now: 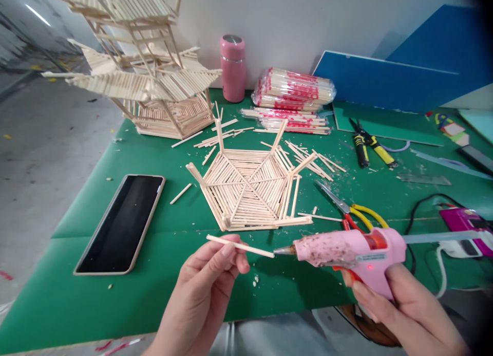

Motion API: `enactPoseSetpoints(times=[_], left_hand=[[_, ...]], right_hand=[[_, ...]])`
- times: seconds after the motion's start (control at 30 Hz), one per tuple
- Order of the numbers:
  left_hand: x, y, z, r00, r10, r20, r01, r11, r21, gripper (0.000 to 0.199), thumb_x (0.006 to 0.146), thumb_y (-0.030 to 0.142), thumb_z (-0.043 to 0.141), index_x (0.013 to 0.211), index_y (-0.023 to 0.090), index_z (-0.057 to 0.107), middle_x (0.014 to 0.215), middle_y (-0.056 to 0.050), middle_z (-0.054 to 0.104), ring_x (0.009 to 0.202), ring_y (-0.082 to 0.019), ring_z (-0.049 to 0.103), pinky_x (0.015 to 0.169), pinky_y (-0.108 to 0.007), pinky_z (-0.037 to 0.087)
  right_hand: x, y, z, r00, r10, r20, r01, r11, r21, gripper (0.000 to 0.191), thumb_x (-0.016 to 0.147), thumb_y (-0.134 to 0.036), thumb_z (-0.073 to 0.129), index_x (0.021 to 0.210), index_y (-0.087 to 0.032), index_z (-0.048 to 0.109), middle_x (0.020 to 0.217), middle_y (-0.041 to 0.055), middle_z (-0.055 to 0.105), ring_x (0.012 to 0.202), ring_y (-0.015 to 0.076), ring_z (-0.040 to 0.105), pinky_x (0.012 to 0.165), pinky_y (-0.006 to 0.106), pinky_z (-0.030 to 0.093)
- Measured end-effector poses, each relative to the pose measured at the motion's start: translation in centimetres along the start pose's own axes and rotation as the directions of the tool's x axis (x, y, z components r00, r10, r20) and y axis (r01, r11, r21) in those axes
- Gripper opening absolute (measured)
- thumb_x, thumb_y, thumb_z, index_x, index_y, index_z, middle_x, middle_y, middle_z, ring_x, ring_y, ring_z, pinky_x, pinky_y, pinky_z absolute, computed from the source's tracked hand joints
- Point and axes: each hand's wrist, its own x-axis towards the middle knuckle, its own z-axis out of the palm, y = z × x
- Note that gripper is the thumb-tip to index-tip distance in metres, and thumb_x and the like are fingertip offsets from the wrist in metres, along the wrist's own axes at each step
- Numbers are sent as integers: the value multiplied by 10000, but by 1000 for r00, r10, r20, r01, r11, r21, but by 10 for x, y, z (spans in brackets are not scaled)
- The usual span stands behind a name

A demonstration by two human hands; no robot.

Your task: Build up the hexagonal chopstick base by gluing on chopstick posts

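Between the thumb and fingers of my left hand [210,281] is a short wooden stick [254,250], held nearly level. My right hand [400,304] is wrapped round the handle of a pink hot glue gun [346,248], fingers at its orange trigger. The gun's metal nozzle meets the stick's right end. A clear glue stick runs out of the gun's back, and a small red light glows on its side. Just beyond both hands lies a hexagonal stick frame [246,191] with a striped floor and posts rising or leaning at its corners.
A tiered stick pavilion [154,83] stands at back left, near a pink flask [233,68] and wrapped chopstick packs [295,91]. A phone [121,225] lies left. Scissors [350,207], yellow-black pliers [372,145], loose sticks [311,161] and a cabled purple power strip [466,225] are on the right.
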Motion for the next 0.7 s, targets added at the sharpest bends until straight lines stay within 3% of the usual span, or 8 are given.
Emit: enactPoseSetpoints(times=[0.2, 0.33, 0.43, 0.53, 0.6, 0.7], left_hand=[[0, 0, 1, 1000, 7, -16, -7, 1000, 7, 81, 734, 171, 616, 750, 115, 672, 572, -14, 586, 576, -74, 511, 569, -129, 436], [0, 1, 1, 1000, 0, -19, 0, 1000, -11, 79, 708, 183, 643, 725, 112, 673, 562, -15, 585, 573, -76, 513, 557, -126, 433], [0, 1, 1, 1000, -12, -10, 12, 1000, -17, 88, 718, 186, 637, 741, 111, 676, 559, -17, 586, 569, -73, 512, 550, -123, 426], [0, 0, 2, 999, -34, 9, 34, 999, -10, 88, 721, 182, 633, 754, 113, 677, 558, -20, 588, 572, -77, 512, 552, -133, 424], [-1, -1, 2, 998, -54, 24, 54, 999, 2, 91, 714, 185, 639, 757, 115, 678, 559, -24, 593, 576, -85, 514, 556, -147, 425], [-2, -2, 1, 997, -67, 39, 66, 997, 39, 91, 717, 194, 637, 761, 127, 681, 563, -27, 602, 584, -93, 519, 574, -163, 422]], right_hand=[[-5, -5, 3, 997, 55, -55, -55, 998, 6, 246, 727, -438, 570, 839, -223, 611, 599, -7, 568, 467, 108, 502, 400, 157, 431], [3, 10, -6, 998, 32, 48, -33, 999, 16, 219, 714, -408, 598, 830, -222, 603, 570, -8, 554, 466, 116, 504, 405, 168, 441], [6, 17, -10, 998, 31, 61, -38, 992, 123, 170, 743, -365, 584, 848, -231, 578, 603, -2, 571, 481, 119, 511, 423, 191, 449], [8, 17, -14, 999, 26, -28, -18, 964, 265, 158, 763, -341, 565, 881, -236, 562, 494, -30, 477, 412, 107, 424, 360, 209, 376], [15, 15, -21, 988, 14, -151, 36, 946, 323, 190, 751, -338, 577, 914, -243, 561, 483, -31, 450, 404, 115, 397, 347, 237, 345], [36, 16, -43, 928, 9, -373, 92, 964, 251, 137, 742, -351, 591, 858, -282, 572, 558, -4, 490, 486, 156, 456, 418, 289, 388]])
